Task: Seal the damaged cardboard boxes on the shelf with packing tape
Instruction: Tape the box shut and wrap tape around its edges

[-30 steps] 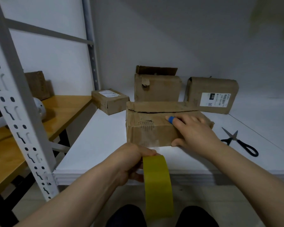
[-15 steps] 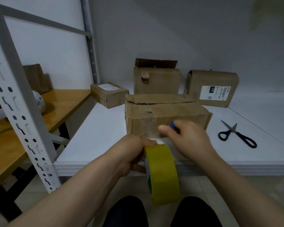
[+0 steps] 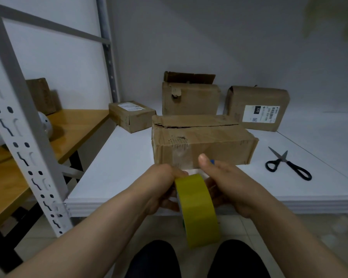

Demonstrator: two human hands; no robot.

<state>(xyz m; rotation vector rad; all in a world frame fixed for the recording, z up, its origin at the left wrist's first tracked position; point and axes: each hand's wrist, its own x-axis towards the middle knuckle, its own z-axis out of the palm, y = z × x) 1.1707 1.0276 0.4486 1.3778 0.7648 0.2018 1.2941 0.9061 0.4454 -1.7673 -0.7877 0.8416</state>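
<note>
Your left hand (image 3: 159, 187) grips the tape roll (image 3: 197, 209), fingers curled tight round its top edge from the left. Your right hand (image 3: 229, 185) is against the roll's right side, thumb sticking up free, fingers bent down behind the roll; can't tell if they actually grip. There's a blue tip (image 3: 212, 161) on one right finger, unclear what it is.

The roll is yellow, on edge between both hands, hanging off the front lip of the white shelf (image 3: 119, 167), above your knees. The torn box (image 3: 201, 143) sits on the shelf just beyond your fingertips, not touched, top flap ragged, with clear tape on its front face. Scissors (image 3: 287, 165) lie flat right of it, apart.

Further back are a small box (image 3: 132, 115), an open-flap box (image 3: 190, 99) and a labelled box (image 3: 257, 108). A slotted post (image 3: 24, 137) stands at left.
</note>
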